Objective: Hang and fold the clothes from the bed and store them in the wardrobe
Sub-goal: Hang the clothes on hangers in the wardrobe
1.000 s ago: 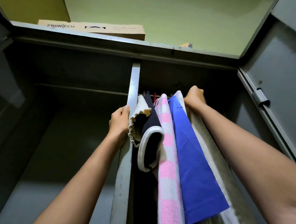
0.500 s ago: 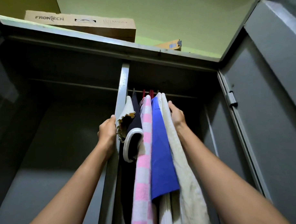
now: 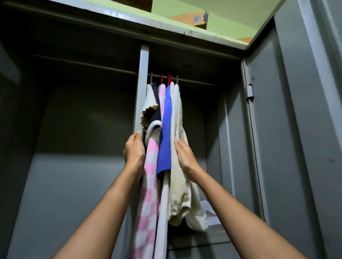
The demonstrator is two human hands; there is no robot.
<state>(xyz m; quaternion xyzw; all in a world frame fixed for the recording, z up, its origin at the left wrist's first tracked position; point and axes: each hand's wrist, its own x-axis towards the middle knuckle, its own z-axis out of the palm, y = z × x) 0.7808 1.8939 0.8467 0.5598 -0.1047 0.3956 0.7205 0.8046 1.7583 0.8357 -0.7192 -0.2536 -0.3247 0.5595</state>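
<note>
Clothes (image 3: 166,129) hang limp on rail (image 3: 195,82) | left grip (image 3: 134,150): cannot tell; right grip (image 3: 184,156) flat on ribbed cream knit (image 3: 180,187)

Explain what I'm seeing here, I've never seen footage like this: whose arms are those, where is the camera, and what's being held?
No machine here: a person wears one wide camera on the head, so the picture looks along their own bare arms. They face an open grey wardrobe. On its rail hang a pink checked garment, a blue garment and a cream garment, bunched together. The left hand sits at the centre post; its fingers are hidden, so what it grips is unclear. The right hand lies against the cream garment. A cardboard box sits on top.
</note>
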